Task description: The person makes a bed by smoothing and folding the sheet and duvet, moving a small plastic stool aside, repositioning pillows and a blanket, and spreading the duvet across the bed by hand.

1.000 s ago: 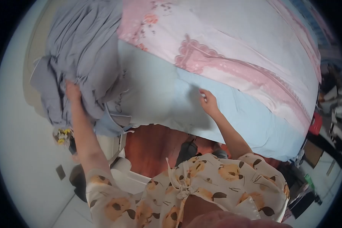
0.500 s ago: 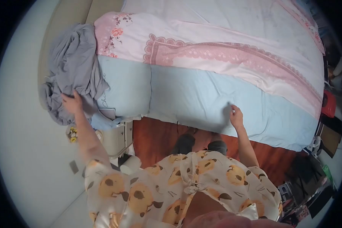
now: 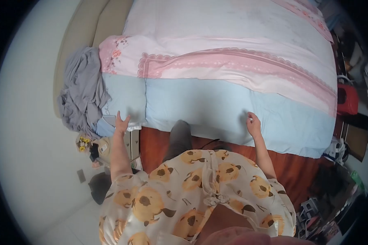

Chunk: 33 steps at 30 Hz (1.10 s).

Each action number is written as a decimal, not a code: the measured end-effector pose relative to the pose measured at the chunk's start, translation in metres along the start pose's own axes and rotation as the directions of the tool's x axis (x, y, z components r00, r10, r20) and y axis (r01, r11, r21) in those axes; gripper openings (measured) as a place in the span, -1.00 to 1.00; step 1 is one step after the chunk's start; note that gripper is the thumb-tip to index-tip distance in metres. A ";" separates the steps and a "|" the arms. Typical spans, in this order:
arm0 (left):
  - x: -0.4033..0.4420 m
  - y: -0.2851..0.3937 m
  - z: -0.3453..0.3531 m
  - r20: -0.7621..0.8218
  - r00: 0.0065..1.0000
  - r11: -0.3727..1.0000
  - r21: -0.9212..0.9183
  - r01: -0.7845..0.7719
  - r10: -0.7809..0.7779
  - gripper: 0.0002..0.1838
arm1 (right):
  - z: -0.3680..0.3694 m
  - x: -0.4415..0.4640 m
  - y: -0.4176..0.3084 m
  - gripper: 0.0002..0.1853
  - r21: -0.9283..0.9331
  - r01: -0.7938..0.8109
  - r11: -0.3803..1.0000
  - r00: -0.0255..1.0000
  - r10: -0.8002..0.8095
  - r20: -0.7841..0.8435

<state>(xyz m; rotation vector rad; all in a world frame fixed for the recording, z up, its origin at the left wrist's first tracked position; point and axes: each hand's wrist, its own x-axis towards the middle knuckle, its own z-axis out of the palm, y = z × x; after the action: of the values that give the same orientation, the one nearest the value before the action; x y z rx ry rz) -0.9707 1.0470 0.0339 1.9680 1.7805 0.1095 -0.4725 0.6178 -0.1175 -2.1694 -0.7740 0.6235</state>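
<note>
My left hand (image 3: 122,123) is open, its thumb and fingers spread. It hangs by the near edge of the light blue pillow (image 3: 124,87), holding nothing. Left of it, a rumpled grey cloth (image 3: 81,81) is bunched at the head of the bed, against the beige headboard (image 3: 79,30). My right hand (image 3: 254,123) is over the near side of the light blue sheet (image 3: 216,100), fingers curled in. A tiny pale spot shows between them, too small to name. Beyond lies a pink and white floral cover (image 3: 233,43), folded back from the sheet.
A bedside cabinet (image 3: 131,143) stands left of my legs, with yellow flowers (image 3: 84,141) nearby. Reddish wooden floor (image 3: 155,141) shows along the bed. At the right are a red object (image 3: 347,99) and assorted clutter (image 3: 310,210).
My left hand has come off the grey cloth and moved right, its fingers now apart. My body has shifted left and one leg is nearer the bed. The right hand looks much the same.
</note>
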 end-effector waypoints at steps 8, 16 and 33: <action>0.060 0.088 0.006 0.184 0.930 0.909 -0.218 0.356 -0.320 -0.14 | -0.034 0.022 -0.007 -0.68 0.346 -0.355 0.869 0.933 0.350 0.077; 0.234 0.079 0.057 0.108 0.795 0.713 -0.383 0.587 -0.596 -0.19 | -0.001 0.088 0.005 -0.70 0.684 -0.581 0.442 0.673 0.733 0.097; 0.420 -0.071 0.018 -0.283 0.916 0.698 -0.716 -0.004 -0.285 -0.54 | -0.092 0.217 0.100 -0.63 0.779 -0.159 0.607 0.039 0.792 -0.609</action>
<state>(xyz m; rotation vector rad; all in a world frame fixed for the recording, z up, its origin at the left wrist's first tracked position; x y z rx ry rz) -0.9656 1.4454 -0.1174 1.2795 1.7273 1.0299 -0.2289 0.6685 -0.1794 -1.6931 0.8991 -0.3042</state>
